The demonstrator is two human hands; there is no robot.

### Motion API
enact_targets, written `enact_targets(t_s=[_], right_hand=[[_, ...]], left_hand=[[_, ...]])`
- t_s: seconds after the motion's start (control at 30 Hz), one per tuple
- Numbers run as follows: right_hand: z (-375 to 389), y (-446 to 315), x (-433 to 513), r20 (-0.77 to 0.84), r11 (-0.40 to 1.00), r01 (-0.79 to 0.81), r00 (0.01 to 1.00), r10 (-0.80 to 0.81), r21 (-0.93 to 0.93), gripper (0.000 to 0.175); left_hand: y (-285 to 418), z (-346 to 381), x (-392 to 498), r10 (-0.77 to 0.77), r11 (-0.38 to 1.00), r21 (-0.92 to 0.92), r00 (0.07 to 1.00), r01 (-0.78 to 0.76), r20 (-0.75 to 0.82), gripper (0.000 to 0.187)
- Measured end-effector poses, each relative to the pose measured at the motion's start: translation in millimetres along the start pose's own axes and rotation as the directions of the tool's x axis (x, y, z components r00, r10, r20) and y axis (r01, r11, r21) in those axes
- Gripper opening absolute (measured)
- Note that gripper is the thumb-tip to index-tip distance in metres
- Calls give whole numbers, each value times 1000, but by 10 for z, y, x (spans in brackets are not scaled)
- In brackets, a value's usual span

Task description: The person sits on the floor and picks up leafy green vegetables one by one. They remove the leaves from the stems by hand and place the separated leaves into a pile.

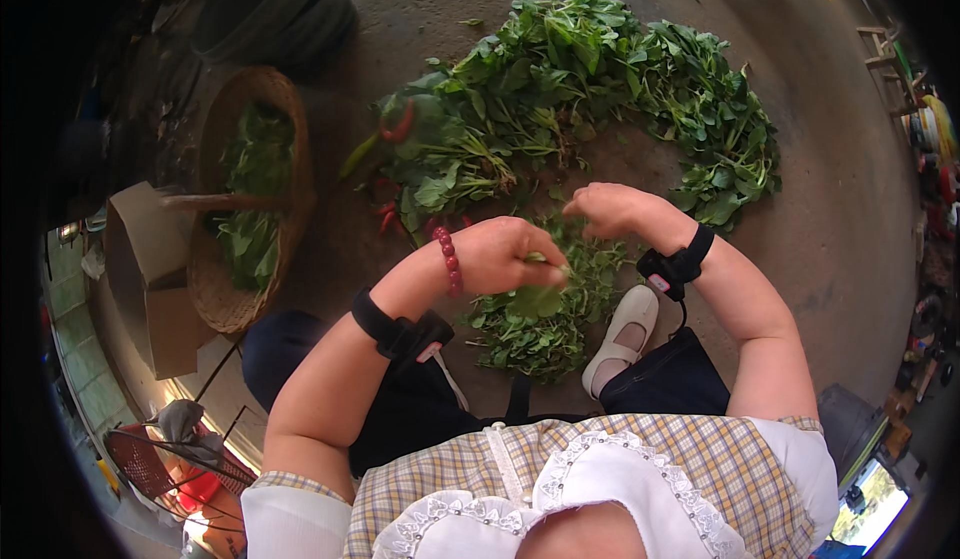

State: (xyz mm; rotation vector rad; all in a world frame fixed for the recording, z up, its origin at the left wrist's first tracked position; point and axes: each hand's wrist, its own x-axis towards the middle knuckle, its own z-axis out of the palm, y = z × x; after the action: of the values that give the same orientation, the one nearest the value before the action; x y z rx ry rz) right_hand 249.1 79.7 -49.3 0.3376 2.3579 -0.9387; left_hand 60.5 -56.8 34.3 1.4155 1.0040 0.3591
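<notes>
My left hand (pixel 510 255), with a red bead bracelet (pixel 450 259) at its wrist, pinches a green leafy sprig (pixel 538 296). To its right, my right hand (pixel 611 210) is raised with bent fingers apart; nothing shows between them. Below both hands lies a loose heap of small leaves and stems (pixel 536 338), between my feet. Beyond them a large curved pile of leafy greens (pixel 555 71) spreads over the floor, some bunches with roots turned towards me. Red chili peppers (pixel 400 122) and a green one (pixel 360 155) lie at the pile's left end.
On the left stands a wicker basket (pixel 289 259) with a handle (pixel 225 203), holding greens (pixel 259 236). An open cardboard box (pixel 169 326) is beside it. A dark round tub (pixel 277 11) stands farther back. My light shoe (pixel 622 326) is right of the heap on the concrete floor (pixel 810 274).
</notes>
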Motion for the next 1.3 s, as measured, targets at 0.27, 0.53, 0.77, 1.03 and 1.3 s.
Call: enact_targets(t_s=[0.27, 0.53, 0.77, 1.03, 1.3], right_hand=[[-613, 38, 979, -734, 982, 107, 653, -189, -157, 43], [-1091, 9, 1841, -753, 793, -395, 647, -119, -464, 30], [-991, 0, 972, -872, 992, 59, 474, -127, -112, 19], [-684, -124, -52, -907, 977, 192, 389, -163, -94, 20], [-478, -580, -386, -803, 922, 227, 454, -386, -315, 25]], left_hand=[[84, -143, -65, 144, 952, -239, 970, -190, -197, 21], [34, -346, -151, -13, 711, -664, 940, -230, -340, 22], [-200, -374, -107, -296, 403, -854, 836, -329, -462, 20], [-240, -278, -50, -443, 430, -877, 796, -216, -413, 23], [-209, -141, 70, -509, 647, -760, 707, -61, -490, 35]])
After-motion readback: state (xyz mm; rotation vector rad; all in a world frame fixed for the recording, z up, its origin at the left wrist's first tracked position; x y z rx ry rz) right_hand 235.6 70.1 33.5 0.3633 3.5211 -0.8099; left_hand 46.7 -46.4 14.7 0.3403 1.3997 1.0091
